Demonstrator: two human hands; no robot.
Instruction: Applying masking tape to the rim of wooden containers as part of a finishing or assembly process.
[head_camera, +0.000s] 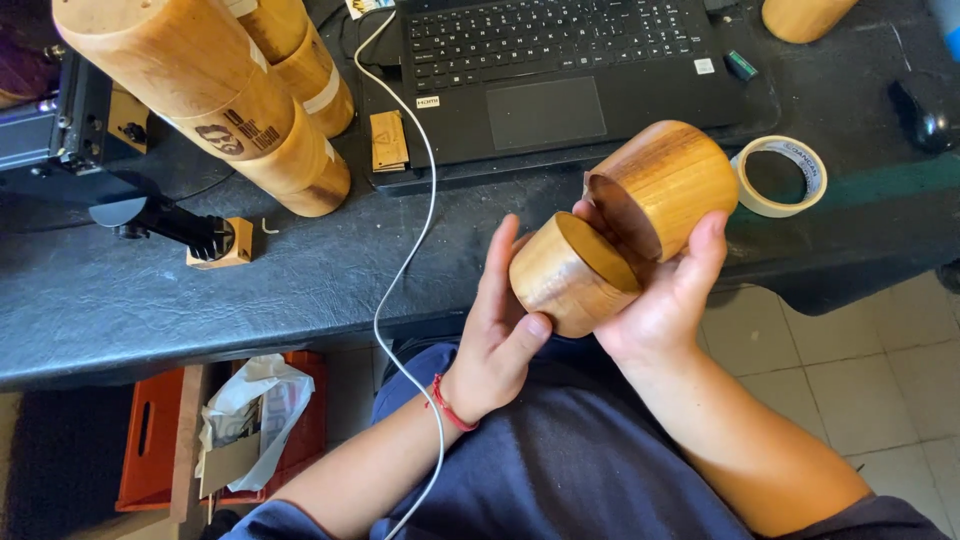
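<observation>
The left hand (497, 330) cradled a round solid wooden block (570, 275) while the right hand (665, 290) gripped a hollow wooden cup (665, 185) touching it, above the lap. Behind lay a black laptop (560, 70), a white cable (405, 270), a roll of beige tape (782, 177) and tall bamboo cylinders (230, 110).

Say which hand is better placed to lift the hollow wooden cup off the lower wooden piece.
Right. The right hand already wraps the hollow wooden cup, while the left hand steadies the lower wooden piece.
</observation>
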